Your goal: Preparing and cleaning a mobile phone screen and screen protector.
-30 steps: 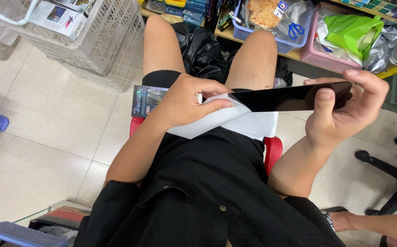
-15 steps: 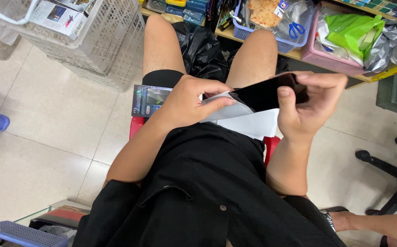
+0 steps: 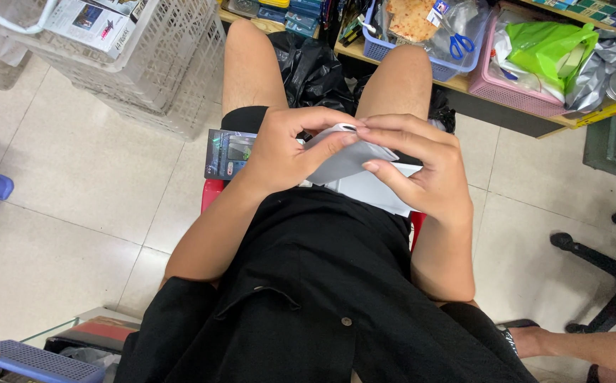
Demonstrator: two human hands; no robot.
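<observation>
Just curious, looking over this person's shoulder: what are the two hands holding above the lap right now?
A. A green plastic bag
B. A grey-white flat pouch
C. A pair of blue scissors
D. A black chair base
B: both the left hand and the right hand grip a grey-white flat pouch over the lap, while the blue-handled scissors and green bag lie on the shelf beyond.

Matt grey plastic pouch (image 3: 343, 159), black cloth shirt (image 3: 308, 284), glossy floor tiles (image 3: 74, 213)

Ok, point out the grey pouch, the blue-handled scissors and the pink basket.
grey pouch (image 3: 343, 159), head view, on its flat grey face between the hands.
blue-handled scissors (image 3: 458, 45), head view, on the handles.
pink basket (image 3: 491, 84), head view, on its front wall.
</observation>
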